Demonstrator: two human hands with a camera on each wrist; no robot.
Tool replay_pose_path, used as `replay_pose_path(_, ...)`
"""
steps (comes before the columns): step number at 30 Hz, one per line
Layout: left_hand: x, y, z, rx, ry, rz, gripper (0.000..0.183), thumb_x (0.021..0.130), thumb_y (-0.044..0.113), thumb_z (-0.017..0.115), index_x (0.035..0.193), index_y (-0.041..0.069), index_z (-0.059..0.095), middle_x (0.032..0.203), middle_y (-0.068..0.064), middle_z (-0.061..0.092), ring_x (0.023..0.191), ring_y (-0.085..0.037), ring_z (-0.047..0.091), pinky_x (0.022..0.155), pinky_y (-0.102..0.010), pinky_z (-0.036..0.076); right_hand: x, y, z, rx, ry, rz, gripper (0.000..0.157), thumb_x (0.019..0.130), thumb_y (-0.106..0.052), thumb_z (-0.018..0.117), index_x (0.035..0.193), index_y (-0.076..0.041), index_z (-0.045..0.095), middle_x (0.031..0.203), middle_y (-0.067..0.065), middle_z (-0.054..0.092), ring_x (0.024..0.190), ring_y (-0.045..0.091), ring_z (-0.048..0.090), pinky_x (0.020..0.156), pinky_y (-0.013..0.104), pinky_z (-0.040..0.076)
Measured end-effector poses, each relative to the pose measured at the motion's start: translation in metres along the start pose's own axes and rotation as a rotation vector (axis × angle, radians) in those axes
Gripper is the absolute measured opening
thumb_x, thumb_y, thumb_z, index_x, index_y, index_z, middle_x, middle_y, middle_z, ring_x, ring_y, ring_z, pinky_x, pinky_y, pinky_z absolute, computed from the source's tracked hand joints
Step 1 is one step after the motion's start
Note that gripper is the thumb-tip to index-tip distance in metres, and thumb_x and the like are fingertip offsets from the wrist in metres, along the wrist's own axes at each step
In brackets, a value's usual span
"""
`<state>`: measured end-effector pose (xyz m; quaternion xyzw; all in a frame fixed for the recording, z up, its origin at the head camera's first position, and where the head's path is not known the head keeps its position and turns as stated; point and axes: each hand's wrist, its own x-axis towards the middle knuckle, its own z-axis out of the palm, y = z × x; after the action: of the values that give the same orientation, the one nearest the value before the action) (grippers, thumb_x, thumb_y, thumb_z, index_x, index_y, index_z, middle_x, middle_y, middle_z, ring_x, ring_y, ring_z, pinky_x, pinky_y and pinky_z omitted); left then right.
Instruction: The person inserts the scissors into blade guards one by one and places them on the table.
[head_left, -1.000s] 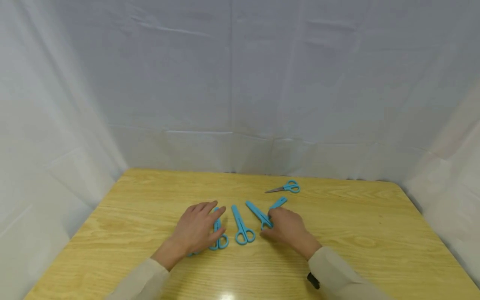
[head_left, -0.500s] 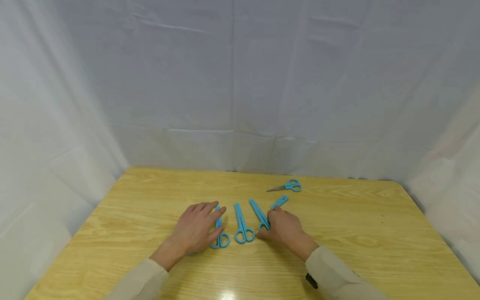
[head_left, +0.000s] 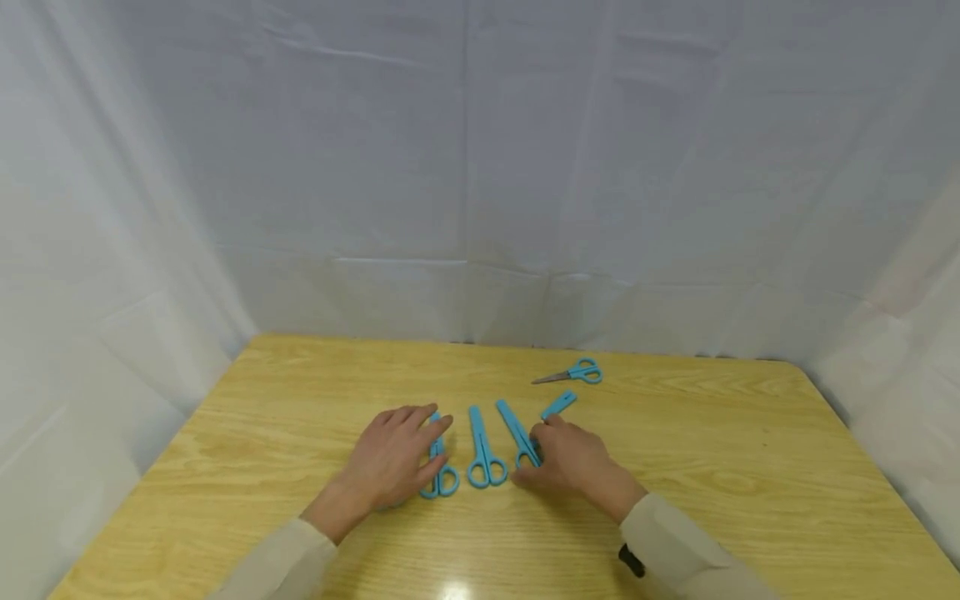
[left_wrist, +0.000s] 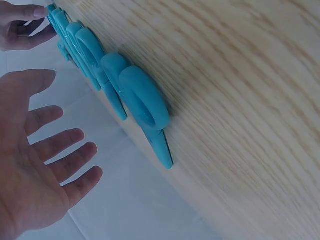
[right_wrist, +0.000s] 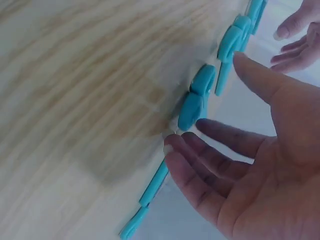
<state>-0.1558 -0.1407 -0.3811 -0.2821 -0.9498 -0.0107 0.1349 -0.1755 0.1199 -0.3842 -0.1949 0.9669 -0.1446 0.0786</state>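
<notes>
My left hand [head_left: 393, 454] is spread, palm down, above light-blue scissors [head_left: 438, 448] at the left. In the left wrist view it stands apart from the nearest scissors [left_wrist: 145, 92], which the hand mostly hides in the head view. Middle scissors [head_left: 480, 433] lie between the hands, blades in a blue cover. My right hand [head_left: 570, 458] is at the handle of tilted, covered scissors [head_left: 514, 425]. In the right wrist view its index fingertip is at the handle [right_wrist: 192, 107], thumb away, other fingers loosely bent near the table. Whether it touches is unclear.
Beyond the right hand lies a loose blue blade cover [head_left: 558, 405]. Behind it, scissors with bare metal blades [head_left: 587, 372] lie near the back of the wooden table [head_left: 712, 483]. White sheets [head_left: 480, 208] hang around the back and sides.
The scissors by my right hand have turned slightly more upright, towards the line of the others. My right hand has shifted a little with them. My left hand has stayed in place.
</notes>
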Motion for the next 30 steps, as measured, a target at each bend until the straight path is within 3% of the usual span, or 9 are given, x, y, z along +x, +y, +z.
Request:
replay_pose_path(6,0.001,0.001,-0.002,-0.024,-0.015,-0.031,0.05,0.091,0.043,0.06,0.133,0.015,0.056,0.133,-0.012,0.053,0.119,-0.031,0.05,0.097,-0.05,0.041,-0.001,0.011,-0.012,0.027,-0.086,-0.154,0.056,0.09,-0.046,0.062,0.129,-0.007,0.056,0.134,0.014,0.048,0.12,0.032,0.049,0.094,0.048,0.045)
replay_pose_path(11,0.003,0.004,-0.004,-0.035,-0.021,-0.046,0.056,0.093,0.051,0.053,0.137,0.016,0.052,0.135,-0.012,0.051,0.121,-0.031,0.049,0.096,-0.051,0.041,-0.001,0.024,-0.026,0.025,-0.154,-0.183,0.061,0.093,-0.047,0.058,0.141,-0.012,0.046,0.149,0.014,0.033,0.135,0.035,0.032,0.104,0.051,0.034)
replay_pose_path(18,0.01,0.011,-0.005,-0.082,-0.002,-0.047,0.06,0.093,0.051,0.052,0.141,0.013,0.048,0.138,-0.015,0.048,0.122,-0.032,0.047,0.099,-0.05,0.039,0.002,0.055,-0.048,0.058,-0.115,-0.229,0.066,0.093,-0.047,0.057,0.146,-0.011,0.038,0.152,0.019,0.026,0.137,0.04,0.024,0.104,0.057,0.03)
replay_pose_path(30,0.037,0.047,-0.006,-0.344,-0.034,-0.137,0.055,0.096,0.038,0.053,0.141,0.007,0.045,0.139,-0.016,0.046,0.125,-0.035,0.044,0.092,-0.051,0.045,0.026,0.114,-0.058,0.104,0.005,-0.257,0.065,0.096,-0.033,0.058,0.146,-0.002,0.033,0.148,0.025,0.029,0.134,0.047,0.024,0.103,0.063,0.025)
